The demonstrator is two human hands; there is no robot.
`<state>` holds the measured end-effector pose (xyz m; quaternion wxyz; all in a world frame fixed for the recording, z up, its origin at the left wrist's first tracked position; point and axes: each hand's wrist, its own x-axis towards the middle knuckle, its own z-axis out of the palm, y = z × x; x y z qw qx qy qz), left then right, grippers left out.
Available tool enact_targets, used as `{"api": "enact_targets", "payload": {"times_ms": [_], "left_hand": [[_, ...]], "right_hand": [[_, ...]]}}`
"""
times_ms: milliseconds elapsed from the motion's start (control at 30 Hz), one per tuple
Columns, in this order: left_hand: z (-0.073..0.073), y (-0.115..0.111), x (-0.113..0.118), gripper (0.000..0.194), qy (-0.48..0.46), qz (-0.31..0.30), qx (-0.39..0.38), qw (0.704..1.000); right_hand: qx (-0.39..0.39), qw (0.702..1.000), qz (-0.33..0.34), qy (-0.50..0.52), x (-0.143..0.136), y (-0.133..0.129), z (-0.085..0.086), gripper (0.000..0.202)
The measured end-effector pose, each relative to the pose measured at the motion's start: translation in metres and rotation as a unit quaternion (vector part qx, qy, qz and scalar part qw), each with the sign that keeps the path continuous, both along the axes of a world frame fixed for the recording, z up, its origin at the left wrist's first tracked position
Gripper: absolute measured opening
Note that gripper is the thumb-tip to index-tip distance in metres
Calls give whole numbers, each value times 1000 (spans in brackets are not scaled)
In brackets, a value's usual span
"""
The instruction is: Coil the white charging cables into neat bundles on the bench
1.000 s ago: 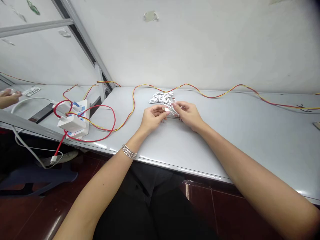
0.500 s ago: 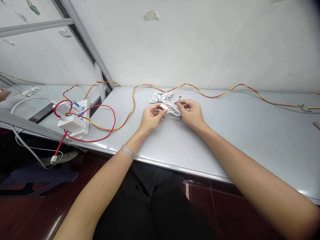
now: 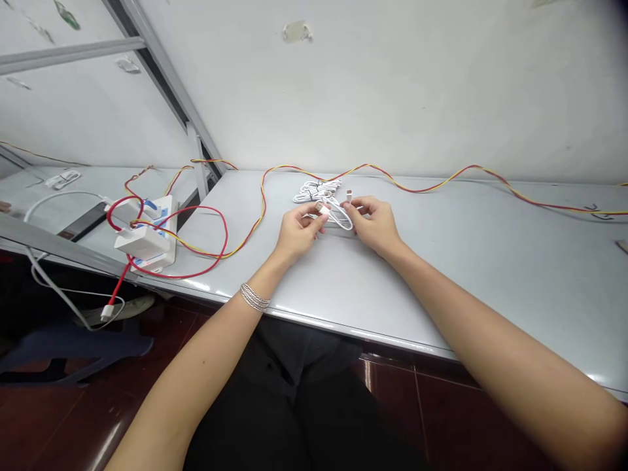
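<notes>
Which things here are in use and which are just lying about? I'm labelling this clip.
In use:
left hand, pinching one plug
right hand, pinching the other plug
white cable

Lying about:
cable bundle
power strip
red cable
red-yellow wire

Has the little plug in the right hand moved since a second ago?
Yes. The plug in the right hand has lifted clear of the left hand, toward the bundled white cables lying by the wall.
</notes>
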<state>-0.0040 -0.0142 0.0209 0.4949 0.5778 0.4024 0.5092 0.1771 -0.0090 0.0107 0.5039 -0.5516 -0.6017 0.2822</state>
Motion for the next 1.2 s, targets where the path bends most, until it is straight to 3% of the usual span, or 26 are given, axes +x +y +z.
{"api": "enact_targets", "payload": {"times_ms": [500,1200], "left_hand": [[-2,3,0,22,14,-1,-36,999],[1,0,2,19,20,-7,-56,998]], "right_hand": [[-64,998,-9,-17,3,5,-3,26],[-44,999,-5,-4,2,3,-1,16]]}}
